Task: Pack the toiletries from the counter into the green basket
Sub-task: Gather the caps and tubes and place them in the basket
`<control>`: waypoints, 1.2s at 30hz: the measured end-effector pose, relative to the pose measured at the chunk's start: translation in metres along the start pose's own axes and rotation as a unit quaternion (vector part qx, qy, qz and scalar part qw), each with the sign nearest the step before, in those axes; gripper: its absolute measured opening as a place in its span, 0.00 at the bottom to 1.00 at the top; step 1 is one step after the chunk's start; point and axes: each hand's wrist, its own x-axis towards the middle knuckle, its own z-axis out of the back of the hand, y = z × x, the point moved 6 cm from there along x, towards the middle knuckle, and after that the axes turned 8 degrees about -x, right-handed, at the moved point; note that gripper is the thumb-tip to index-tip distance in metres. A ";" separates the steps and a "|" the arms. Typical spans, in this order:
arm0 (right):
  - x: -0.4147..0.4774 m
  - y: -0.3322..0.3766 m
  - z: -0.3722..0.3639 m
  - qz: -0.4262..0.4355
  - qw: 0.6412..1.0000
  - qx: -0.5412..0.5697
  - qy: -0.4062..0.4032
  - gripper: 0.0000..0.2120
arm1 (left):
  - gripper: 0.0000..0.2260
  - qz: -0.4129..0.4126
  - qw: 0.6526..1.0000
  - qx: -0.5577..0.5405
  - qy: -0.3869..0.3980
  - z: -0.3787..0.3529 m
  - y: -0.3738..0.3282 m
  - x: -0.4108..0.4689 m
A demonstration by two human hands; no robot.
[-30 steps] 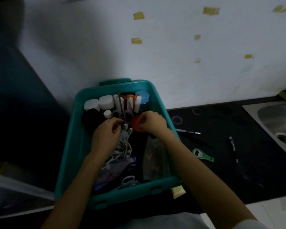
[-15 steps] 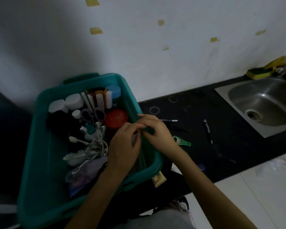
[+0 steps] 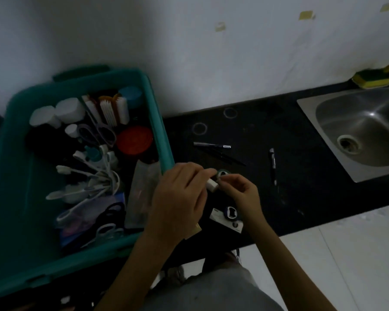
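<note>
Head view: both hands are seen together low over the black stone counter (image 3: pixel 305 198), just off the right rim of the green plastic basket (image 3: pixel 161 131).
Left hand (image 3: pixel 180 198): fingers are curled round a pale stubby cylinder (image 3: pixel 212 184), so it's gripped.
Right hand (image 3: pixel 243 191): a small green ring-ended tool (image 3: pixel 222 173) is pinched at the fingertips, touching the cylinder.
Open room: bare counter is left between the hands and the steel sink (image 3: pixel 323 122); the counter's front edge runs under the forearms.
Loose on counter: silver tweezers (image 3: pixel 212 145), a black-and-silver pen (image 3: pixel 272 163), and a white card with a blue opener (image 3: pixel 228 215) beside the right wrist.
Basket contents: white-capped bottles (image 3: pixel 56 111), a round red lid (image 3: pixel 134 140), orange-and-white brushes (image 3: pixel 110 108), white toothbrushes (image 3: pixel 88 176), and a clear pouch (image 3: pixel 142 194) against the right wall.
Lighting: pretty dim, finer detail can't be made out.
</note>
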 end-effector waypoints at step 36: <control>0.006 -0.079 0.066 -0.081 0.972 -0.215 0.052 0.10 | 0.18 0.308 0.871 -0.044 0.380 -0.214 0.066 -0.093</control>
